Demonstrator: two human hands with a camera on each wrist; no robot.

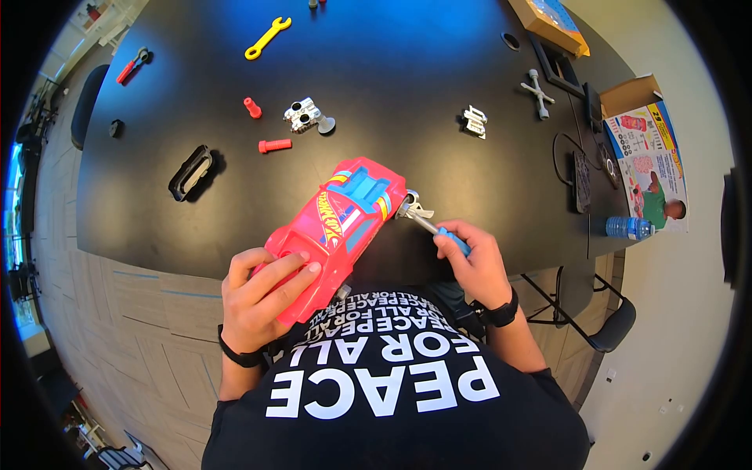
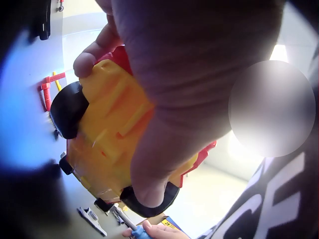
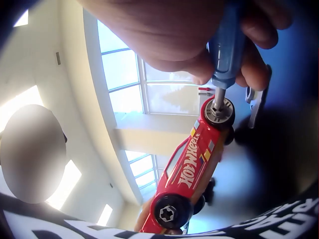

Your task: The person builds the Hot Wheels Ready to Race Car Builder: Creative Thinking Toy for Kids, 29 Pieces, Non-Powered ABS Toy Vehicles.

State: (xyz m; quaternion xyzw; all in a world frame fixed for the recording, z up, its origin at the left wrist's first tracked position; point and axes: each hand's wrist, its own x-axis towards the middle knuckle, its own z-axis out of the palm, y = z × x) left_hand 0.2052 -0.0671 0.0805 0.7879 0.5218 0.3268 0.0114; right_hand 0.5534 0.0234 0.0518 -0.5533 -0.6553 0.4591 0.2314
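Note:
A red Hot Wheels toy car is held above the table's near edge, its nose and tail lying diagonally. My left hand grips one end, fingers over the top; in the left wrist view its thumb lies on a black wheel below the yellow underside. My right hand holds a screwdriver by its blue handle. The metal shaft meets the hub of a wheel at the car's far end. Another wheel with a grey hub nut shows on the same side.
Beyond the car lie red toy bolts, a silver engine-like piece, a silver part, a yellow wrench and a black oval part. Rightward are a grey cross wrench, a water bottle and a printed box.

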